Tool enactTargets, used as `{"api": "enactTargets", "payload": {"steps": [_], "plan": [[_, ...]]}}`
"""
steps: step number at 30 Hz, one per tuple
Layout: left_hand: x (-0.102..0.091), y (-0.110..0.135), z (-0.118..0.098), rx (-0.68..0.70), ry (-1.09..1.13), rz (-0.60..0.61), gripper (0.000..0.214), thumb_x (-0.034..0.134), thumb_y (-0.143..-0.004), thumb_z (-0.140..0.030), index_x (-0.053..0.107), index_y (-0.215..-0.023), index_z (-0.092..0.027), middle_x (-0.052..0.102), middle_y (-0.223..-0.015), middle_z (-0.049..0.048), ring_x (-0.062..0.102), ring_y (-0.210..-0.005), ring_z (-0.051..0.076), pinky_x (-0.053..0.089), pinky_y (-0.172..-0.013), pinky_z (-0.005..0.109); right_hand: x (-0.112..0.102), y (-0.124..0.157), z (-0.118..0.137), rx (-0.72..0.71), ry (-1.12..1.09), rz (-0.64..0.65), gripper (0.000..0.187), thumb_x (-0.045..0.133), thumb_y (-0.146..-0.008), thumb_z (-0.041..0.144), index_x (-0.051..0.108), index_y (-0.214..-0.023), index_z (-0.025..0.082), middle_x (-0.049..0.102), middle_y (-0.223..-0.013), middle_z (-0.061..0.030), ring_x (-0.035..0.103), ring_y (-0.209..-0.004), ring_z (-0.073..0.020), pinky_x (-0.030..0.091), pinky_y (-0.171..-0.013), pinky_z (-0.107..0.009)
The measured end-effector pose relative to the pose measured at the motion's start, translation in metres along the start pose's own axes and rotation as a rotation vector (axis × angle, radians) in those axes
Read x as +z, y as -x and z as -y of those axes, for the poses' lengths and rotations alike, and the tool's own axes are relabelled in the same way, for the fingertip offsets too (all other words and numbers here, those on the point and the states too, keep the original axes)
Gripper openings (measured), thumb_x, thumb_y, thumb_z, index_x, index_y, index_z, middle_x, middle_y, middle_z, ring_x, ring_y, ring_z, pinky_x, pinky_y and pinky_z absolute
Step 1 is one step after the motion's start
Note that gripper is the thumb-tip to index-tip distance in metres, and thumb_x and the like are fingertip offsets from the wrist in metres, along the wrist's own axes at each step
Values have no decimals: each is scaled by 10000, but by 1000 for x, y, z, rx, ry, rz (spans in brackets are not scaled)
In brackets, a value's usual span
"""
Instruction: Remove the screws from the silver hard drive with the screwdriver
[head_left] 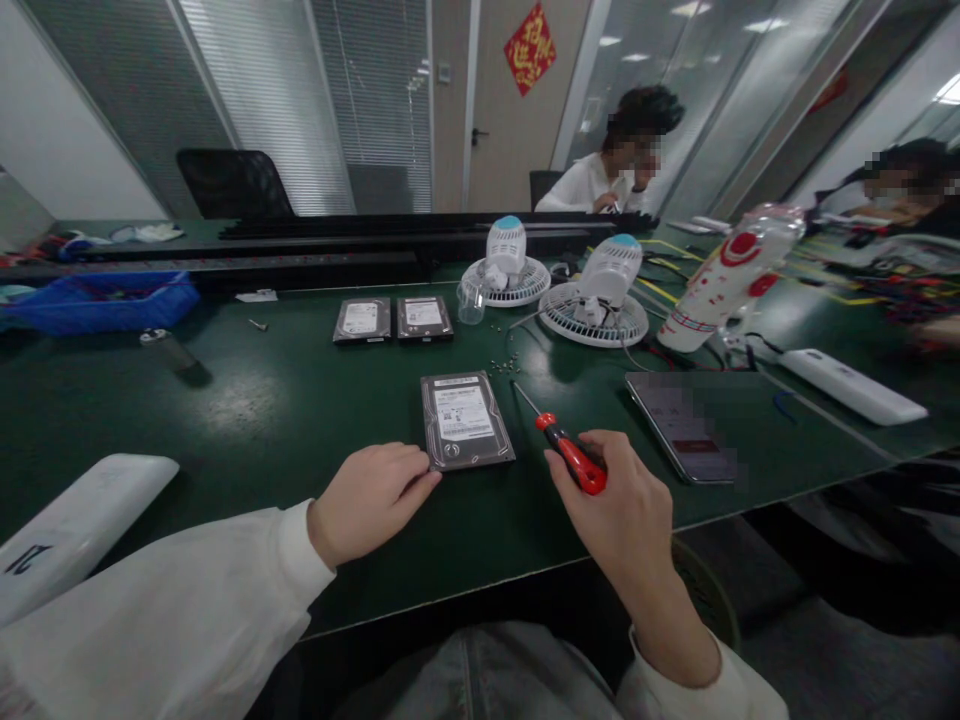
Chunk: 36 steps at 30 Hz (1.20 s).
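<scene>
A hard drive [466, 420] with a white label lies flat on the green table in front of me. At its near left corner is my left hand [377, 502], fingers closed together with the fingertips and thumb on the drive's edge. My right hand [626, 510] grips a red and black screwdriver [574, 460] by its handle. The screwdriver's shaft points away and to the left, its tip on or just above the table beside the drive. Several small screws [504, 366] are scattered just beyond the drive.
Two more hard drives [362, 320] lie farther back, beside a clear cup [471, 302]. White fans [592, 312] stand behind the screws. A phone [679, 425] and a bottle [731, 275] are to the right. At left are a blue bin [105, 302] and a white device [90, 525]. A person sits opposite.
</scene>
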<state>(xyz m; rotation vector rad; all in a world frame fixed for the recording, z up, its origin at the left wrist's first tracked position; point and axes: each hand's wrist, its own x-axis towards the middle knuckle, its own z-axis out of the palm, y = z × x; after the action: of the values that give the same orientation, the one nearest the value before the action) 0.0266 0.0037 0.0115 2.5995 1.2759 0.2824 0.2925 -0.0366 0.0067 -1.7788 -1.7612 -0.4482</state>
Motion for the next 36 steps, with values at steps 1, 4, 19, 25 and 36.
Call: {"api": "enactTargets", "payload": {"steps": [1,4,19,25,36], "plan": [[0,0,0,5,-7,-2,346,385,-1032,-328,647,-857,-184,666,-841,34,621,-800,187,466,-740,329,-1,0,4,40,26,70,282,630,-883,419,534,-1027,196,713,-849,-49,718,-724,-230,453,-588,-294],[1,0,0,13,-16,-9,351,384,-1032,-325,646,-849,-181,666,-835,36,623,-797,192,464,-737,335,-6,-3,14,92,83,274,249,496,-954,405,529,-1102,209,742,-891,-66,719,-706,-260,349,-557,-297],[2,1,1,37,-48,-52,278,454,-1004,-305,648,-841,-189,663,-801,32,625,-766,185,455,-699,307,-21,-40,44,-371,-258,430,156,584,-925,325,632,-910,178,644,-980,-72,552,-985,-239,467,-796,-355],[2,0,1,33,-58,-58,281,460,-994,-302,656,-834,-179,666,-790,45,640,-758,199,473,-698,320,2,-56,78,-651,-329,629,164,588,-928,279,654,-901,131,618,-1005,-104,528,-978,-238,458,-836,-376],[4,0,3,35,-72,-61,285,439,-994,-300,663,-872,-173,697,-838,53,659,-788,197,501,-728,322,8,-59,88,-753,-294,631,166,527,-944,193,656,-890,103,640,-964,-127,532,-948,-238,455,-840,-383]]}}
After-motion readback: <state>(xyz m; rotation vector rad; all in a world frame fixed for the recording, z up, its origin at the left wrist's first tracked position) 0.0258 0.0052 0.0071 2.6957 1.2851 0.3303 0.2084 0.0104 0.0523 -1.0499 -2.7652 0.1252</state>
